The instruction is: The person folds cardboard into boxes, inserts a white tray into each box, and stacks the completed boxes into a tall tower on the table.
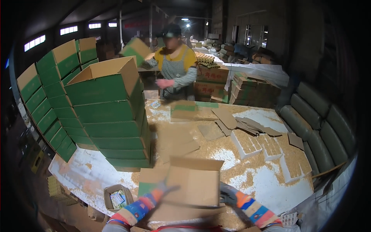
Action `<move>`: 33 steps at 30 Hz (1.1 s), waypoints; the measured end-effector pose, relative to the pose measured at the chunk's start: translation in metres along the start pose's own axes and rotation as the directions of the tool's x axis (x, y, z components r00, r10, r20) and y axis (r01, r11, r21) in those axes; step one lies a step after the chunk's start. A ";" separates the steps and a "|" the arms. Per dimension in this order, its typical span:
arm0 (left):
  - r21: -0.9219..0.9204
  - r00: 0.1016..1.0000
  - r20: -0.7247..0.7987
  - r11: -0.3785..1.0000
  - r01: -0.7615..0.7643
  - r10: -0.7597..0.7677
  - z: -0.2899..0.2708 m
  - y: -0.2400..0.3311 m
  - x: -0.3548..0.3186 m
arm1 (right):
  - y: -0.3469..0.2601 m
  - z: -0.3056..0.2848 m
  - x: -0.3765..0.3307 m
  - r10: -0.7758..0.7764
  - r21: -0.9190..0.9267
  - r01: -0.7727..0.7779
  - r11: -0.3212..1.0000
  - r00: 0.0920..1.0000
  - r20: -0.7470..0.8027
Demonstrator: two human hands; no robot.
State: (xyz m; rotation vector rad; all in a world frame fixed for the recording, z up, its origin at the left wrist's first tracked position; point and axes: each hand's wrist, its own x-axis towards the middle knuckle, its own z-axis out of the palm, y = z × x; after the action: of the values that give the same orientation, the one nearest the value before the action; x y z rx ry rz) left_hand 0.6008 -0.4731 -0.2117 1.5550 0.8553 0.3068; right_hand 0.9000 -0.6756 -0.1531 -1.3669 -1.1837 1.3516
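In front of me on the table stands an unfolded cardboard box (197, 185), its brown inside facing up and a flap raised at the far side. My right hand (228, 194), in a dark grey glove, grips the box at its right side. At the left side of the box is my left hand (165, 188), also gloved; motion smears its fingers, so their hold is unclear. Both forearms wear colourful striped sleeves. A flat green-and-brown cardboard piece (148, 181) lies beside my left hand.
A tall stack of green boxes (116, 127) rises at left. White trays filled with tan grains (245, 144) and loose cardboard sheets (224, 120) lie on the grain-strewn table (270, 197). A small carton of packets (118, 198) sits near left. Across stands a co-worker (176, 67) holding a box.
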 end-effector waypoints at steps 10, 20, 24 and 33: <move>-0.062 0.914 -0.095 0.914 -0.400 0.393 -0.019 0.121 -0.015 | 0.022 -0.030 0.065 0.062 0.566 0.088 0.819 0.969 -0.240; 0.793 -0.479 -0.592 0.364 -0.488 0.648 -0.260 0.276 -0.125 | -0.306 0.015 0.172 -0.498 0.280 0.571 0.772 0.816 -0.292; 0.427 0.137 -0.769 0.660 -0.618 0.625 -0.378 0.220 -0.119 | -0.371 0.065 0.258 -0.572 0.166 0.612 0.773 0.786 -0.234; 0.373 0.315 -0.686 0.689 -0.622 0.656 -0.370 0.215 -0.099 | -0.391 0.114 0.357 -0.612 -0.509 0.419 0.752 0.732 -0.301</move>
State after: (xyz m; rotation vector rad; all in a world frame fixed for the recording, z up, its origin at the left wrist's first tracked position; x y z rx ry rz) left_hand 0.3678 -0.2543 0.0899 1.7445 0.8228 1.7150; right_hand 0.7521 -0.2576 0.1583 -1.3703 -1.4258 0.3429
